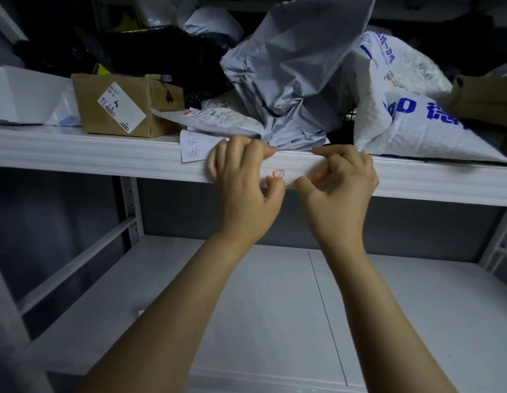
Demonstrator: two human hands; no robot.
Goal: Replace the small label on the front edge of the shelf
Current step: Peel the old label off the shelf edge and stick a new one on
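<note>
A small white label with red marks (280,174) lies flat against the white front edge of the shelf (105,154). My left hand (244,180) pinches its left end with thumb below and fingers on top. My right hand (340,180) pinches its right end the same way. Both hands press against the shelf edge, and the label's ends are hidden under the fingers. Another white paper slip with handwriting (197,147) hangs over the shelf edge just left of my left hand.
On the shelf sit a cardboard box (119,109), a crumpled grey mailer bag (297,80), a white bag with blue print (411,120) and a brown box at far right (487,95). The lower shelf board (275,307) lies below my arms.
</note>
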